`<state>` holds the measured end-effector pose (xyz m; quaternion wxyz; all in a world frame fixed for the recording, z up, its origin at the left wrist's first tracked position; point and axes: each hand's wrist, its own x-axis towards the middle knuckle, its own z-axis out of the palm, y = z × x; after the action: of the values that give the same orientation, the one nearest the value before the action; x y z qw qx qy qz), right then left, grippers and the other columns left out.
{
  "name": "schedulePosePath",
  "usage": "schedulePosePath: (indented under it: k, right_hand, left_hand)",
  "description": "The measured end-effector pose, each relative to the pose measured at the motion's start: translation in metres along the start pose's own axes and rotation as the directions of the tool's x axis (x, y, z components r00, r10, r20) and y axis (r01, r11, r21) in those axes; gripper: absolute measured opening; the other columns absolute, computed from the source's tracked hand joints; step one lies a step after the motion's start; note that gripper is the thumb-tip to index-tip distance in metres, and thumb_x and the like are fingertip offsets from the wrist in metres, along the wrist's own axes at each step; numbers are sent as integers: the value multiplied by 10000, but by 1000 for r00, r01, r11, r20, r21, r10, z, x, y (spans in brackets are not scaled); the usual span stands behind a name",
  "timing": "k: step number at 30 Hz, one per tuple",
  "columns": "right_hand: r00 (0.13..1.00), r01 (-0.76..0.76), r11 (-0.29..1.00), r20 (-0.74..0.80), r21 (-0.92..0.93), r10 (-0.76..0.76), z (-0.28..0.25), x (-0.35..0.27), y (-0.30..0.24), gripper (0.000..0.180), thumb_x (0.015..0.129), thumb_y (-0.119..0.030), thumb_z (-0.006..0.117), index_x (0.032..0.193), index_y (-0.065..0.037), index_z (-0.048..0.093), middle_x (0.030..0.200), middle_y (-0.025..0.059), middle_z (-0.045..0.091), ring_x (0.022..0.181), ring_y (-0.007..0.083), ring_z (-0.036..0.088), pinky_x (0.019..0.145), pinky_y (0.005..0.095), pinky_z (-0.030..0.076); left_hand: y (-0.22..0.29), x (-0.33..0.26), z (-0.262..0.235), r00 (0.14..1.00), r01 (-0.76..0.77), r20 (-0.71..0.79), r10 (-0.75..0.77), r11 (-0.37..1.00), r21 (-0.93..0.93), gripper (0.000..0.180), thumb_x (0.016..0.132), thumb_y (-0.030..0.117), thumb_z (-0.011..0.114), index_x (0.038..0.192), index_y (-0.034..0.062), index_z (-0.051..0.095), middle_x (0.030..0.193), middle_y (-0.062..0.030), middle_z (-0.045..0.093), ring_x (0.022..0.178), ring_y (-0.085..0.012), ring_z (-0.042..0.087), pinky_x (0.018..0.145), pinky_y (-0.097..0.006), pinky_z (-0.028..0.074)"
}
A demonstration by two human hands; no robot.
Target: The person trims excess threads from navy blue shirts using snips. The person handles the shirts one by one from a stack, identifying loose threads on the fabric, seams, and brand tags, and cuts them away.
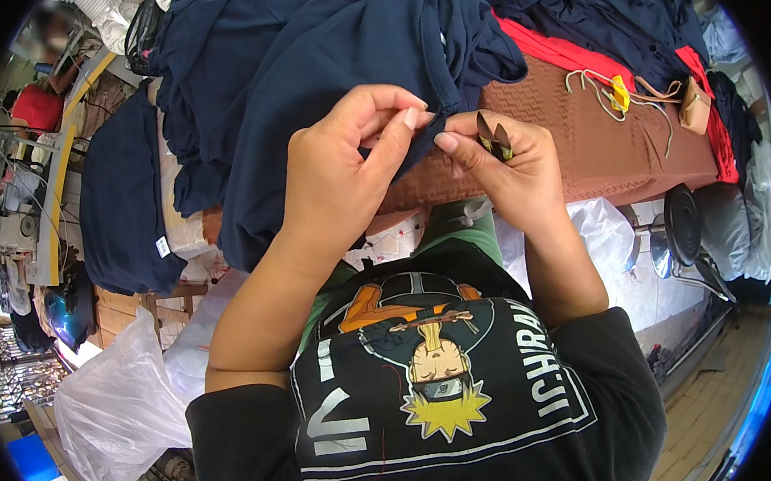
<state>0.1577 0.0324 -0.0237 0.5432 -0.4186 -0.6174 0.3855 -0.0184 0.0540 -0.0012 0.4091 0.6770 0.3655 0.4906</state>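
Note:
A large navy blue garment (pixel 328 57) lies in folds over the table and hangs down past its front edge. My left hand (pixel 340 168) is closed in a pinch on the garment's hem, thumb against forefinger. Close beside it, my right hand (pixel 518 160) pinches the same hem between thumb and forefinger. Small thread snips (pixel 493 136) are tucked in the right hand, their dark blades sticking up from the fingers, pointing away from me. Whether a loose thread is between the fingertips is too small to tell.
A brown textured cloth (pixel 567 147) covers the table. More navy fabric (pixel 602 11), red fabric (pixel 560 49), pale cords (pixel 603 87) and a tan pouch (pixel 695 107) lie to the right. Clear plastic bags (pixel 115 407) sit low left. Sewing machines (pixel 13 226) and another person (pixel 41 104) are far left.

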Motion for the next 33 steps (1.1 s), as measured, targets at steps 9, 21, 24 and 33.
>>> schedulePosePath:
  k: [9,21,24,33]
  right_hand:
    - [1000,11,1000,-7,-3,-11,1,-1,2,95,869,-59,694,940,4,681,719,-34,618,629,7,525,545,180,424]
    - [988,110,937,141,-332,-66,-17,3,-8,190,763,-121,752,883,-6,658,681,47,617,588,92,571,555,254,452]
    - [943,309,835,264,-456,-205,-30,12,-39,243,723,-166,770,859,-17,635,701,96,602,608,214,607,606,302,482]
    - [932,361,729,248,-582,-263,-47,25,-41,218,794,-208,746,825,-30,625,683,123,591,588,303,587,542,348,444]
  left_hand:
    - [-5,-2,2,993,-114,23,112,992,57,146,878,32,668,1013,-21,684,978,-59,703,878,-87,646,800,-218,505]
    - [-3,14,8,969,-248,36,245,955,162,85,920,70,611,938,-6,643,865,-68,702,716,-108,644,656,-227,510]
    - [0,13,5,973,-231,49,226,956,181,105,930,74,608,952,-20,650,897,-62,710,733,-85,635,681,-219,512]
    - [4,13,7,980,-200,58,193,963,181,123,923,77,618,963,-30,661,885,-69,715,734,-99,658,672,-222,517]
